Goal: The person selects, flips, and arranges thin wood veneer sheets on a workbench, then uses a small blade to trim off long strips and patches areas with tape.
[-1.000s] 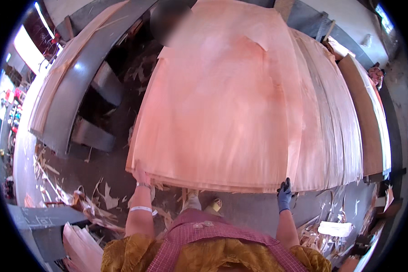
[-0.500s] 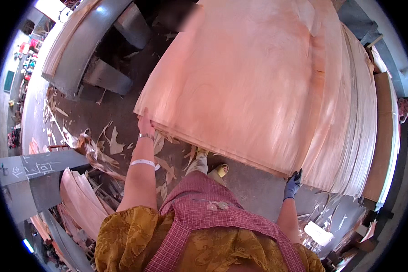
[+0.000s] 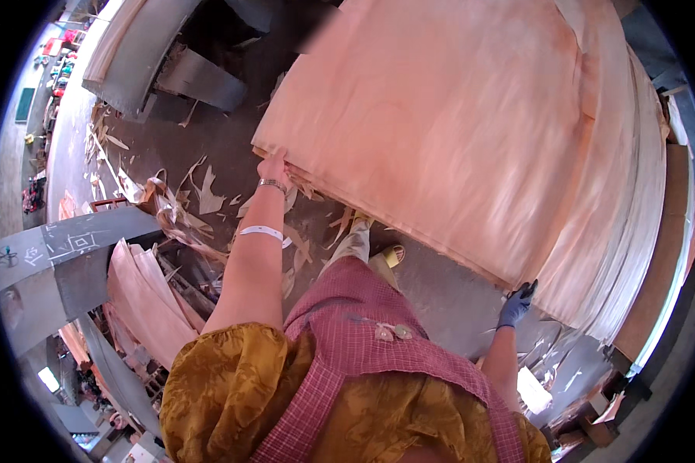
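A wide, pinkish-tan wood veneer sheet point(image 3: 417, 131) spreads out in front of me, on top of other thin sheets. My left hand point(image 3: 274, 165), bare, with a metal watch band and a white band further up the arm, is closed on its near left corner. At the near edge on the right, my right hand point(image 3: 517, 304) wears a dark glove and has its fingers closed on the sheet's edge. The undersides of both grips are partly hidden.
More layered veneer point(image 3: 633, 224) bulges along the right. Torn veneer scraps point(image 3: 208, 193) litter the floor at left. A grey metal beam point(image 3: 77, 239) with chalk marks stands left, near leaning veneer pieces point(image 3: 147, 301). Grey machine parts point(image 3: 201, 77) stand at far left.
In the picture, the sheet and both hands have shifted to the right, and the left hand is higher. The surroundings have shifted too, and both hands keep hold of the edge.
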The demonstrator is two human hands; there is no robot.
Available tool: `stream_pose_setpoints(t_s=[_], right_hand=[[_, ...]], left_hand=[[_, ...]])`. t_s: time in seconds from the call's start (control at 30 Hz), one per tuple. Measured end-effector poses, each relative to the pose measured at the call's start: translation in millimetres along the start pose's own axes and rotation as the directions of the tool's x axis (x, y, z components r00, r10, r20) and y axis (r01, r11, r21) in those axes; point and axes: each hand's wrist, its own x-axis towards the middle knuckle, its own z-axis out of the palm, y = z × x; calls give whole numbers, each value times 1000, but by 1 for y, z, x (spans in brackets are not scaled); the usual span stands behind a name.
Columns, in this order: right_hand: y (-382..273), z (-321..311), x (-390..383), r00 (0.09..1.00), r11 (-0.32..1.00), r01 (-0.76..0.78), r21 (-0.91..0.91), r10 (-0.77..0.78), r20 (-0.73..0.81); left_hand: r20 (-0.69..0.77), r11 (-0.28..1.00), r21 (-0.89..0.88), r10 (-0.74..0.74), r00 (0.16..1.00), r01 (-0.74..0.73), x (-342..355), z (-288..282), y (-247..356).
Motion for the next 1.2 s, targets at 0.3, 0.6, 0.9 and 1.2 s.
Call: stream_pose_setpoints(t_s=[0.3,0.6,0.9,1.2], right_hand=[[20,-9,9,969,950,-239,202,219,115],[25,10,20,899,864,-438,248,414,145],[29,14,10,915,872,-403,280,386,114],[9,19,-5,954,873,-276,401,298,8]], left_hand=[[122,993,120,-14,992,-1,5,-2,-13],[148,931,365,-43,988,-14,34,-17,-14],[79,870,486,-137,987,81,20,-4,-7],[96,871,479,-178,979,112,42,-16,-16]])
